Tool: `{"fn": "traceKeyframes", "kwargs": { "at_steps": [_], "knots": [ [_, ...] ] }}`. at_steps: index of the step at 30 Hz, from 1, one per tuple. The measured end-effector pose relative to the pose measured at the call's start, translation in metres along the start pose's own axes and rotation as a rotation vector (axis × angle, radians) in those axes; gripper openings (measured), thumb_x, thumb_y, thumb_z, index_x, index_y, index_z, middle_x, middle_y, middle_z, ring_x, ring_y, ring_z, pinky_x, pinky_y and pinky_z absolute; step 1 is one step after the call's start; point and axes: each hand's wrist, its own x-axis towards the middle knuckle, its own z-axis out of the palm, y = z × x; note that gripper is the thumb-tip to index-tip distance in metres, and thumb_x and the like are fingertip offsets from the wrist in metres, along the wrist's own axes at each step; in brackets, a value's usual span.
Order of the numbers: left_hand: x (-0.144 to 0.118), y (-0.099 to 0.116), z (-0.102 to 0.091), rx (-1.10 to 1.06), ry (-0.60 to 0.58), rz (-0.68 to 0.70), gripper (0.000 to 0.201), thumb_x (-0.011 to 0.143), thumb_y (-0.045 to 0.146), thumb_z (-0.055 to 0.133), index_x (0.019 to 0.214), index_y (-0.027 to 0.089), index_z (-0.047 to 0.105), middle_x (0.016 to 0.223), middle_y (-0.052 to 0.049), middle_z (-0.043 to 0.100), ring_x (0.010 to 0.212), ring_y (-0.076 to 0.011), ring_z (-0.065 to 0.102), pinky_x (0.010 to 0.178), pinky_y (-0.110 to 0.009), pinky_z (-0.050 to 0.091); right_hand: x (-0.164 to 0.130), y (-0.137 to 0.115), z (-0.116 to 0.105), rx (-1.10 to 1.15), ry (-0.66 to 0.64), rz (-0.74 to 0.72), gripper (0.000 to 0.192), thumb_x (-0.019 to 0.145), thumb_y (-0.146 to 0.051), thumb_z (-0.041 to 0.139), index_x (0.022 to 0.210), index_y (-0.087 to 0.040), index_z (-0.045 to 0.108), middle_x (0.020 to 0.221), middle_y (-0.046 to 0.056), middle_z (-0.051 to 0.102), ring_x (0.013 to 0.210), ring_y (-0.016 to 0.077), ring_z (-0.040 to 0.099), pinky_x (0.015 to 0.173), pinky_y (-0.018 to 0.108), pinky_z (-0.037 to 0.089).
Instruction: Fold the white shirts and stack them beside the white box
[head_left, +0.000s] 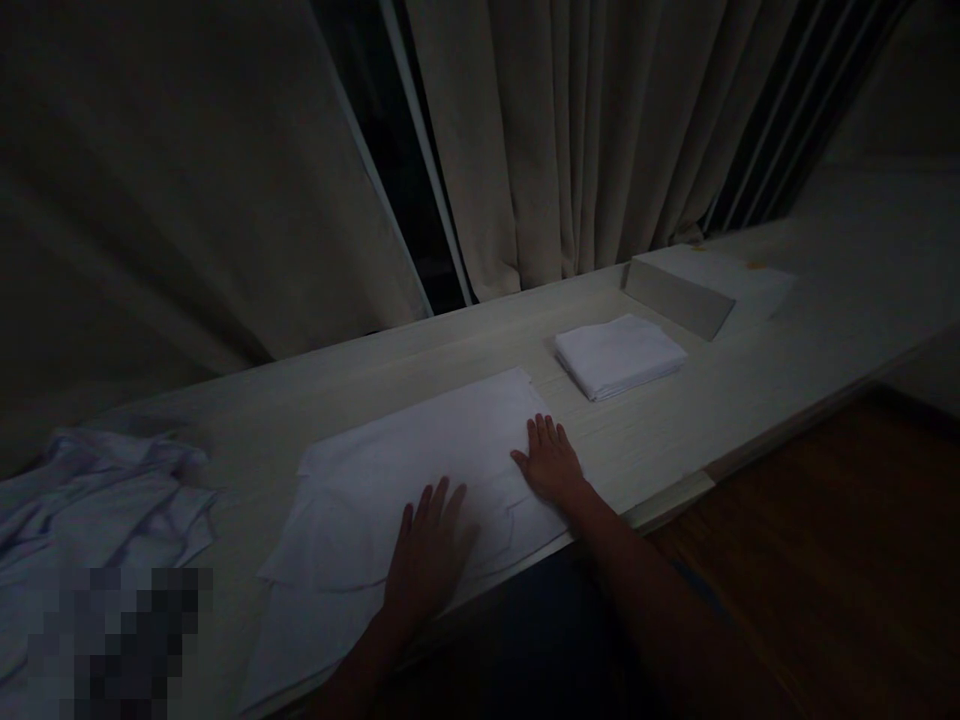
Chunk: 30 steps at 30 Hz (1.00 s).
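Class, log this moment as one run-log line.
left hand: flat on spread white cloth | right hand: flat on same cloth | folded white cloth stack: apart, beyond

Under your hands a plain white cloth (pixel 420 450), a plain white folded stack (pixel 619 355) beyond it, your desk (pixel 750 400) pale wood-grain, beige unpatterned curtains (pixel 585 130), crumpled white laundry (pixel 97 500) with a bluish cast, dark brown floor (pixel 825 520).

We see a white cloth (pixel 420 455) spread flat on the pale counter, partly folded with overlapping layers, near edge hanging slightly over the counter's front. Lighting dim, texture unclear.
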Motion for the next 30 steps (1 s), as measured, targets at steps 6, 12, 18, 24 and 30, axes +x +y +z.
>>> {"fn": "traceKeyframes", "kwargs": {
  "at_steps": [6,12,18,24,30],
  "knots": [
    [0.000,-0.001,0.000,-0.015,0.002,-0.008,0.060,0.096,0.051,0.035,0.151,0.031,0.027,0.161,-0.006,0.024,0.147,-0.0313,0.023,0.115,-0.058,0.025,0.005,0.008,-0.016,0.158,0.086,0.017,0.068,0.097,-0.053,0.038,0.149,-0.009,0.036,0.157,0.017,0.030,0.148,0.0287,0.018,0.119,0.046,0.011],
    [0.001,-0.002,0.003,-0.014,-0.031,-0.012,0.060,0.096,0.053,0.034,0.151,0.030,0.028,0.162,-0.005,0.021,0.148,-0.0305,0.019,0.117,-0.057,0.023,0.013,0.061,-0.064,0.386,0.637,0.350,0.054,0.101,-0.035,0.026,0.134,-0.001,0.052,0.134,0.023,0.056,0.127,0.0248,0.049,0.109,0.037,0.033],
    [0.001,-0.002,0.003,-0.043,-0.024,-0.017,0.060,0.095,0.052,0.036,0.151,0.031,0.027,0.162,-0.004,0.021,0.148,-0.0307,0.021,0.116,-0.057,0.024,0.010,0.074,-0.063,0.382,0.526,0.363,0.037,0.094,-0.025,0.041,0.118,-0.007,0.064,0.113,0.016,0.068,0.103,0.0223,0.062,0.095,0.032,0.043],
    [0.001,-0.002,0.002,-0.041,-0.023,-0.009,0.060,0.095,0.052,0.036,0.151,0.031,0.028,0.162,-0.005,0.022,0.148,-0.0312,0.021,0.116,-0.058,0.024,0.010,0.042,-0.050,0.186,0.173,0.255,0.035,0.088,-0.030,0.060,0.115,-0.009,0.066,0.103,0.014,0.071,0.097,0.0229,0.064,0.093,0.031,0.042],
    [0.001,-0.001,0.002,-0.043,-0.005,-0.017,0.060,0.095,0.052,0.037,0.151,0.032,0.028,0.161,-0.005,0.025,0.147,-0.0311,0.024,0.115,-0.058,0.026,0.010,0.042,-0.050,0.100,0.019,0.332,0.028,0.083,-0.031,0.066,0.101,-0.010,0.070,0.101,0.018,0.071,0.097,0.0282,0.065,0.086,0.034,0.045]
  ]
}}
